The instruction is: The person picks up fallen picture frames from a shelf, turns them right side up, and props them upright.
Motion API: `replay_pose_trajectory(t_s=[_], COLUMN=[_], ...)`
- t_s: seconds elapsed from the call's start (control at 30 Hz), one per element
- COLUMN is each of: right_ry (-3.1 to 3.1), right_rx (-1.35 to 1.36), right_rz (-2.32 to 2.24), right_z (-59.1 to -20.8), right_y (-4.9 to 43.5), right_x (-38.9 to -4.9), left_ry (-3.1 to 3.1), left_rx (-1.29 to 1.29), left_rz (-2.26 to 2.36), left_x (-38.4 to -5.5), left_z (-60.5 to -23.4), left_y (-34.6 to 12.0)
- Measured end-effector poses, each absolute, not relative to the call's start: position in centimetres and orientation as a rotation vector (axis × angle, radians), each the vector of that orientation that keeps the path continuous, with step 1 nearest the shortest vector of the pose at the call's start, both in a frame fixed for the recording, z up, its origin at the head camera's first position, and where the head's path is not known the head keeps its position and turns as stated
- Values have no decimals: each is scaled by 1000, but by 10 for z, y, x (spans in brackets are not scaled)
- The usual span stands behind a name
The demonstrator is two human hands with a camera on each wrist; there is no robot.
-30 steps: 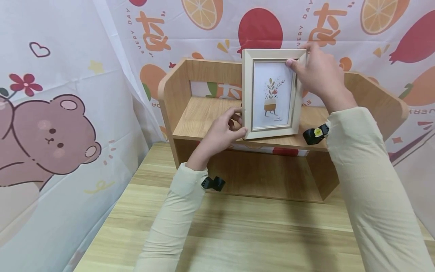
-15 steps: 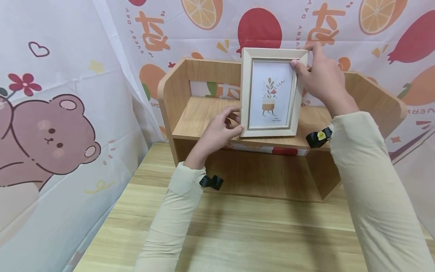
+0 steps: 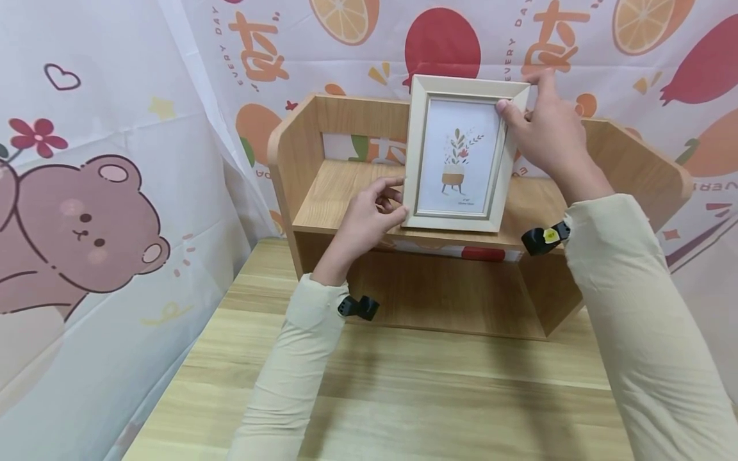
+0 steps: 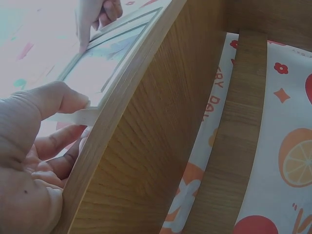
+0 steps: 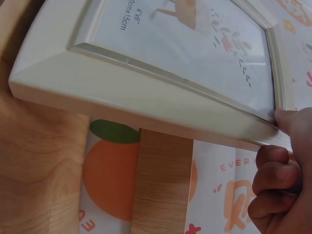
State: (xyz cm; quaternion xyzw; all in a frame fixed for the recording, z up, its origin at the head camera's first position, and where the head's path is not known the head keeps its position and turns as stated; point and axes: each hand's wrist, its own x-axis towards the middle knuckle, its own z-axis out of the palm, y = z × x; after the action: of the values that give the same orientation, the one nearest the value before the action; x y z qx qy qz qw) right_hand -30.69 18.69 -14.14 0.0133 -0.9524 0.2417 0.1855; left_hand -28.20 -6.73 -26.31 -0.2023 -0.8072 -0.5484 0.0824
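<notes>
A cream picture frame (image 3: 461,153) with a potted-plant print stands near the front edge of the upper board of a wooden desktop shelf (image 3: 352,192). My right hand (image 3: 550,131) pinches its upper right corner, thumb on the front face and index finger over the top. Low on the left side, my left hand (image 3: 369,214) pinches the frame's edge between thumb and fingers. The left wrist view shows the left thumb (image 4: 73,100) on the frame just above the shelf's front edge. In the right wrist view, the remaining right fingers (image 5: 275,178) curl beside the frame.
The shelf has raised side panels (image 3: 296,160) and a lower compartment (image 3: 438,288). It stands on a light wood-grain table (image 3: 403,397). Printed fabric (image 3: 357,64) hangs close behind, and a bear-print curtain (image 3: 92,224) hangs at the left.
The frame's lower end has shifted slightly left and back on the board, and its face has turned more squarely forward. Both hands have kept their grip and moved with it.
</notes>
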Motion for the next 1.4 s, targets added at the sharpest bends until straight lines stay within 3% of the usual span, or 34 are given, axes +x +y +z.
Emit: replay_pose_trajectory(t_s=[1.4], right_ry=[-2591], right_rx=[136], right_rz=[765], right_z=[-159], right_y=[185], right_x=[-302], left_ry=[-2440], left_rx=[-633], left_rz=[-1623], left_x=[-283], left_z=[-266], left_y=[-74])
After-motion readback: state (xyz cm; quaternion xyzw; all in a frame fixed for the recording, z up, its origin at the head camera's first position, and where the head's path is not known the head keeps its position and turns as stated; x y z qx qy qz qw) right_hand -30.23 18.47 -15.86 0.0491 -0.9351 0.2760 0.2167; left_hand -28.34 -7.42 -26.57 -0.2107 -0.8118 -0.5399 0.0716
